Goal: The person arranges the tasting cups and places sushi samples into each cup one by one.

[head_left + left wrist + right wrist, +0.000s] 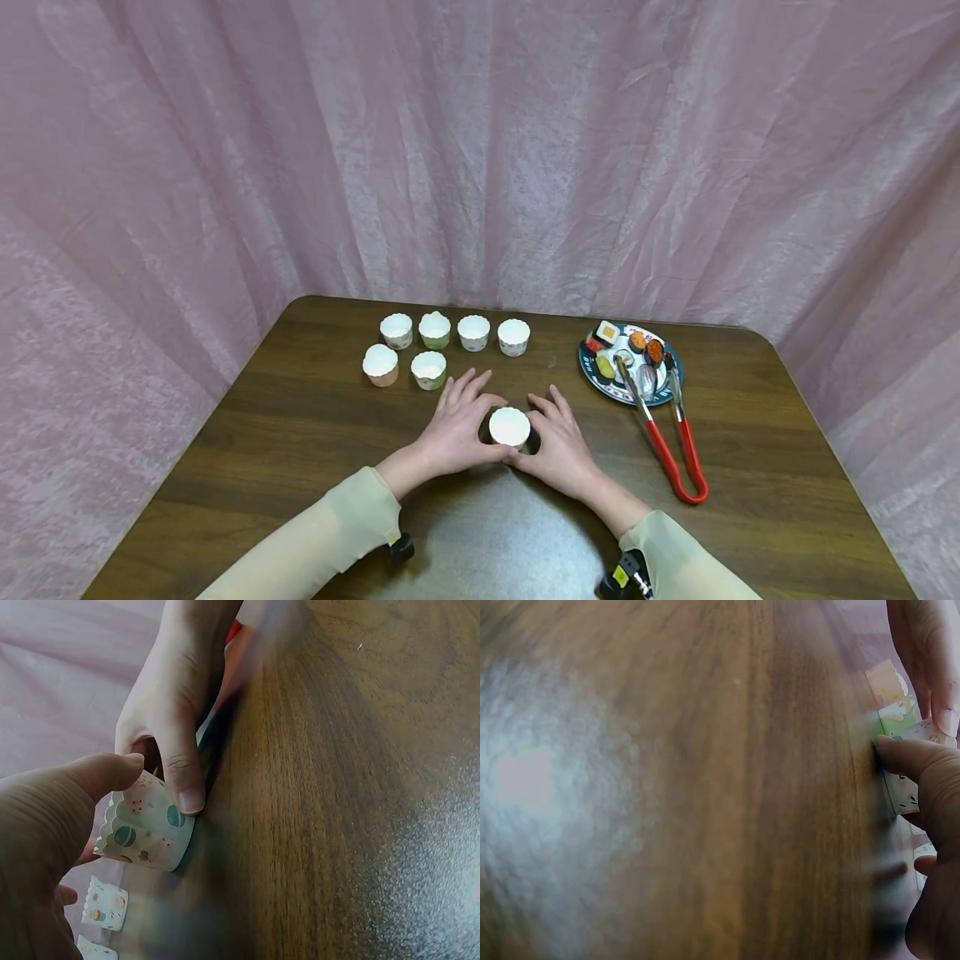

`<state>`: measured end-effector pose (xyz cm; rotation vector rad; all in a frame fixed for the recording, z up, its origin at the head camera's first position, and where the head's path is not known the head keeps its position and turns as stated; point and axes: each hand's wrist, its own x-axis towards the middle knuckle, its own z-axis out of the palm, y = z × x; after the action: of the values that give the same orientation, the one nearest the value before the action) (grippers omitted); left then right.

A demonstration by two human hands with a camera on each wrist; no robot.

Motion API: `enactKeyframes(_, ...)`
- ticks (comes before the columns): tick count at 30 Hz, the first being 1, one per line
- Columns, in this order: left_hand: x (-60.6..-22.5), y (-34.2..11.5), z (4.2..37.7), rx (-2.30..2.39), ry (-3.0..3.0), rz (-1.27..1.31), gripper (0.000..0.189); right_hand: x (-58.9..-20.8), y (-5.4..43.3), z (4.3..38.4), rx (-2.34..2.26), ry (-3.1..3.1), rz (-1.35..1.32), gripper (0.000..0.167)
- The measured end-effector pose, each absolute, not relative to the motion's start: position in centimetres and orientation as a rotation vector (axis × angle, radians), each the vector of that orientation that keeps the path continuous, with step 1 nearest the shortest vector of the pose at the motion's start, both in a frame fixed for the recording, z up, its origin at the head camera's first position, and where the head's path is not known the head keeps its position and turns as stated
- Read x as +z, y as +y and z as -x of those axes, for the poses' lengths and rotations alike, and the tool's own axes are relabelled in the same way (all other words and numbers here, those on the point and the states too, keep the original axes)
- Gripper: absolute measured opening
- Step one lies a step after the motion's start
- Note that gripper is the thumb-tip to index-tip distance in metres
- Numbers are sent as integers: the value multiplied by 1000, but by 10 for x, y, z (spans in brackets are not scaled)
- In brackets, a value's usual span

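Both hands hold one white paper baking cup between them near the middle of the table. From the left, my left hand curves its thumb and index finger round the cup. My right hand pinches it from the other side, the thumb low on its wall. Colourful printed motifs and a scalloped rim show on the cup in the left wrist view. It stands upright, rim up. In the right wrist view, the right hand covers part of the cup.
Behind the left hand stand several more baking cups in two rows, among them a green one and an orange one. At the right, red-handled tongs lean across a round plate of sushi pieces. A pink curtain hangs behind the table.
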<state>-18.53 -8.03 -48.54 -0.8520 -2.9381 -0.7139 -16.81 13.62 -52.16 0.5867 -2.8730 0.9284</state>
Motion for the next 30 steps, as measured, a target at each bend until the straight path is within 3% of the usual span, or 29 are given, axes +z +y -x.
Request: enactKeyframes(30,-484,-77,186,-719,-2905,841,55,-522,136,167,981,-2856,-578,55)
